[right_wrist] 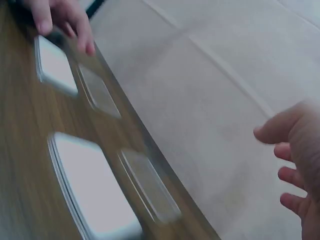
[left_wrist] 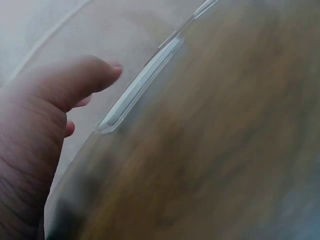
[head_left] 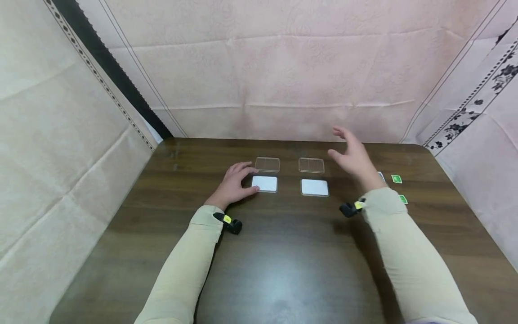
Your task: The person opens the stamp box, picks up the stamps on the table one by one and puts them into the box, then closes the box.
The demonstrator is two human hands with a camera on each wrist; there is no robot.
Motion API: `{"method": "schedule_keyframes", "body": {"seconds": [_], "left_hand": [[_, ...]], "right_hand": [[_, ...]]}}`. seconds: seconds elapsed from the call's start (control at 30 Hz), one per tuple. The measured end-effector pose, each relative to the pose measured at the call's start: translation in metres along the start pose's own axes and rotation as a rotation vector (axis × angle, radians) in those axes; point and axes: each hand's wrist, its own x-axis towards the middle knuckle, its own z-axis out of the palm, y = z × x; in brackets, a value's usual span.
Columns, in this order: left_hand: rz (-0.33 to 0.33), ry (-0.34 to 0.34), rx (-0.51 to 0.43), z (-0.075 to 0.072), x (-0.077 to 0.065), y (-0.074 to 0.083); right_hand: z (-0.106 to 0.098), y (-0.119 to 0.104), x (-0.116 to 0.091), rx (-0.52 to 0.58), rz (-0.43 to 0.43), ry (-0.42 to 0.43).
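Two shallow clear plastic boxes with white tops lie on the brown table, a left box [head_left: 265, 183] and a right box [head_left: 314, 187]. Behind each is a clear, flat plastic piece like a lid, the left one [head_left: 267, 164] and the right one [head_left: 311, 165]. My left hand [head_left: 234, 183] hovers at the left box with thumb and fingers spread; the left wrist view shows the thumb [left_wrist: 95, 80] close to the box's edge, holding nothing. Raised above the table, right of the other lid, my right hand [head_left: 354, 159] is empty, its fingers loosely bent and thumb apart.
Small green-and-white pieces lie at the right, one farther back [head_left: 396, 179] and one nearer [head_left: 403, 199], partly behind the right sleeve. A bluish-edged piece [head_left: 381, 175] peeks out beside the right wrist. Pale cloth [head_left: 283, 81] hangs behind the table's far edge.
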Motion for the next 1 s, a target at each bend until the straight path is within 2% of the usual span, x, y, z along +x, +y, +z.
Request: {"method": "schedule_keyframes", "body": {"seconds": [0.2, 0.37, 0.57, 0.73, 1.0], "left_hand": [[0.054, 0.048, -0.045, 0.008, 0.002, 0.015], [0.091, 0.076, -0.075, 0.02, 0.004, 0.029], [0.151, 0.062, -0.029, 0.035, 0.009, 0.048], [0.219, 0.025, 0.02, 0.044, 0.011, 0.065], [0.218, 0.007, 0.088, 0.056, 0.017, 0.081]], "right_hand": [[-0.041, 0.038, -0.04, 0.056, -0.01, 0.048], [-0.061, 0.071, -0.073, 0.034, 0.007, 0.112], [-0.07, 0.102, -0.101, -0.026, 0.041, 0.172], [-0.073, 0.119, -0.116, -0.115, 0.013, 0.21], [-0.071, 0.139, -0.13, -0.198, -0.038, 0.13]]}}
